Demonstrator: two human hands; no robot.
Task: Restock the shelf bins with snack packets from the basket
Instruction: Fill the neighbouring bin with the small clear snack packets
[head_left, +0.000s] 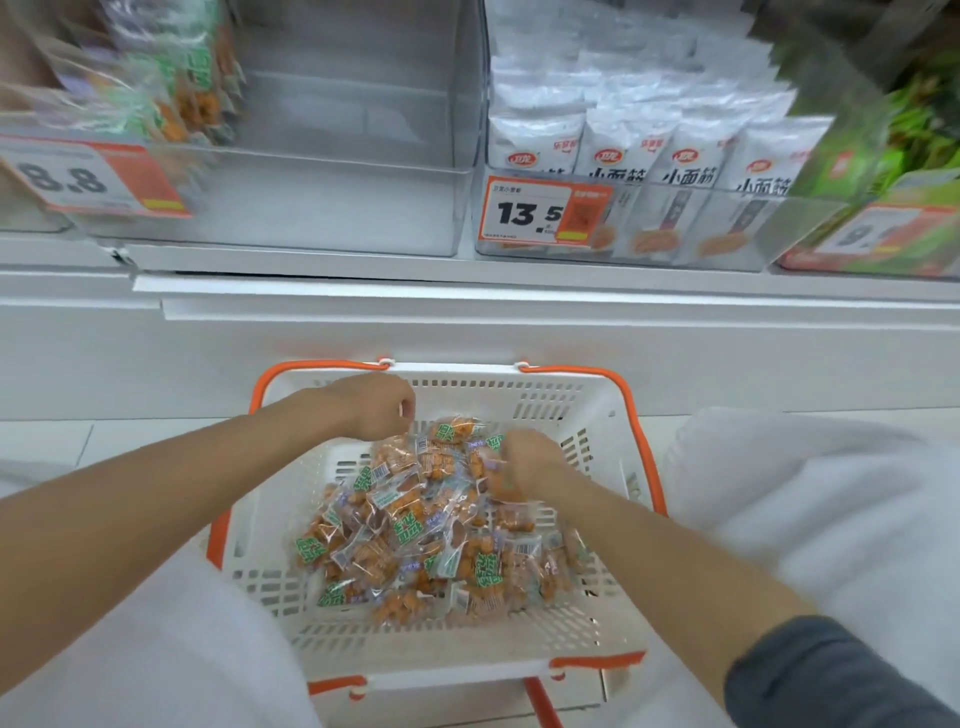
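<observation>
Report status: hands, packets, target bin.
Right hand gripping snack packets in basket. Left hand curled at pile's far edge, hold unclear. Clear bin upper left has room. Nothing in the way.

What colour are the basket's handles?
Orange handles on a white basket; the head view shows them best.
</observation>
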